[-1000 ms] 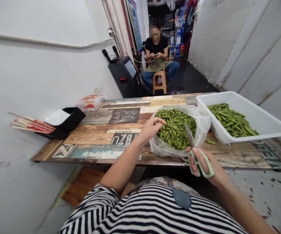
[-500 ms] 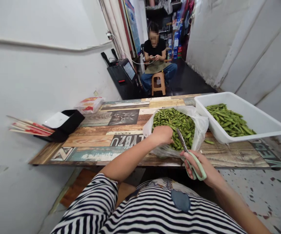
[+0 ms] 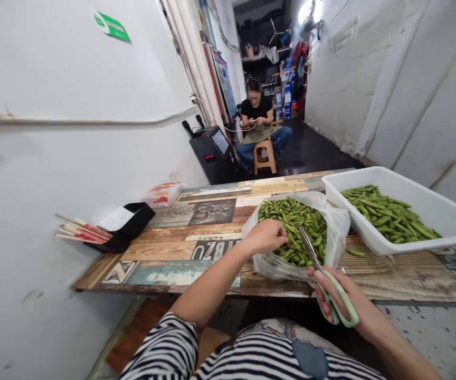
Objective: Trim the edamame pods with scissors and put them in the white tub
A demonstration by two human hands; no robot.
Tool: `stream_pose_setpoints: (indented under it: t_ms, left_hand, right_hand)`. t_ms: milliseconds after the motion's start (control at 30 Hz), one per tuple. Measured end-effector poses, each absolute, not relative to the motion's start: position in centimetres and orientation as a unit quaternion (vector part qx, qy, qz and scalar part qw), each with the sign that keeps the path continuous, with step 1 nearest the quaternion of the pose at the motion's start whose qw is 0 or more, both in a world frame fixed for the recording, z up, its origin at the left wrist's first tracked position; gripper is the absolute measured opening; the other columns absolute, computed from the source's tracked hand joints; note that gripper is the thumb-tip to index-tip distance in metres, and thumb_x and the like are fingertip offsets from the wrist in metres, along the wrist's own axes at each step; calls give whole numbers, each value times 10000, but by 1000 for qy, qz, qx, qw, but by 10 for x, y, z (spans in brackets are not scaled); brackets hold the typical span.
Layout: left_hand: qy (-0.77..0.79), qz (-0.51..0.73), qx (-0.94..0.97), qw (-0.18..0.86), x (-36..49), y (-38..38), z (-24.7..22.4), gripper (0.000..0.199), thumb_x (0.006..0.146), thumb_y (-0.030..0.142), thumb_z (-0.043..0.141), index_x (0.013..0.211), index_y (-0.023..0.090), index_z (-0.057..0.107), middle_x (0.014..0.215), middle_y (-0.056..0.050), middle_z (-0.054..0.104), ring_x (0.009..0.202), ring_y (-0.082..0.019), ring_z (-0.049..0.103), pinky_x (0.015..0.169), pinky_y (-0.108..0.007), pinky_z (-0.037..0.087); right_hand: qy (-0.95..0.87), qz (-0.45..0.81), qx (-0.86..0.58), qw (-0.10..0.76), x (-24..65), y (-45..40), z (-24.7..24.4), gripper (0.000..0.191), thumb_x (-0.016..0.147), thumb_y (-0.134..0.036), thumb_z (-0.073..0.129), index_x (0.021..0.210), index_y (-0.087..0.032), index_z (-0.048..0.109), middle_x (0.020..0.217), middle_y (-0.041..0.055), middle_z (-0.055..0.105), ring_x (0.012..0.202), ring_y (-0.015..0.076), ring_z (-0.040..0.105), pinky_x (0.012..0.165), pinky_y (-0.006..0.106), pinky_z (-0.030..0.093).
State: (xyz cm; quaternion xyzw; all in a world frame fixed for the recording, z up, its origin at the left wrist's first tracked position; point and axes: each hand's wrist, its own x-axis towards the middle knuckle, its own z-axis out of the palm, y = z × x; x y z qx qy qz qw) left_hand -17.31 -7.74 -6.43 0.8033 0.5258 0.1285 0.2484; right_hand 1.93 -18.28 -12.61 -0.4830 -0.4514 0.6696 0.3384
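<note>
Two bare hands in my head view. Left hand (image 3: pixel 267 236): fingers curled at the green pods (image 3: pixel 303 217), can't tell if pinching one. Right hand (image 3: pixel 358 301): fingers wrapped around scissors (image 3: pixel 311 249), blades angled away over the pods. Clear plastic bag (image 3: pixel 339 219) holds them, just ahead of the right fingers. White tub (image 3: pixel 364 229), more pods (image 3: pixel 394 216) inside: beyond those fingers, rightward.

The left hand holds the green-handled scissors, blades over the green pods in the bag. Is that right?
Not quite: the head view shows the right hand holding the green-handled scissors, blades over the green pods in the bag.
</note>
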Motion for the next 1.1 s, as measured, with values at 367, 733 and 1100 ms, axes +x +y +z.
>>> stream_pose_setpoints:
  t_ms: [367, 733, 1100]
  left_hand:
    - [493, 341, 603, 526, -169, -96, -68, 258, 717, 323, 634, 828, 89, 645, 671, -48, 636, 428, -38, 372, 422, -192, 277]
    - [490, 333, 591, 548, -166, -103, -71, 260, 697, 358, 645, 732, 101, 623, 631, -20, 619, 418, -32, 365, 418, -189, 267]
    - [460, 481, 469, 581, -162, -92, -80, 301, 673, 333, 689, 800, 140, 496, 497, 27, 559, 388, -34, 385, 404, -163, 241]
  right_hand:
    - [-530, 628, -473, 317, 21, -180, -107, 469, 819, -612, 465, 1001, -180, 479, 613, -54, 462, 454, 90, 462, 411, 219, 420]
    - [-570, 595, -472, 312, 14, -175, -119, 350, 829, -523, 519, 958, -198, 508, 516, -79, 437, 380, 79, 423, 341, 184, 374]
    - [-516, 641, -449, 349, 16, -174, -117, 515, 808, -653, 441, 1020, -184, 443, 592, -47, 503, 467, 113, 507, 450, 244, 457]
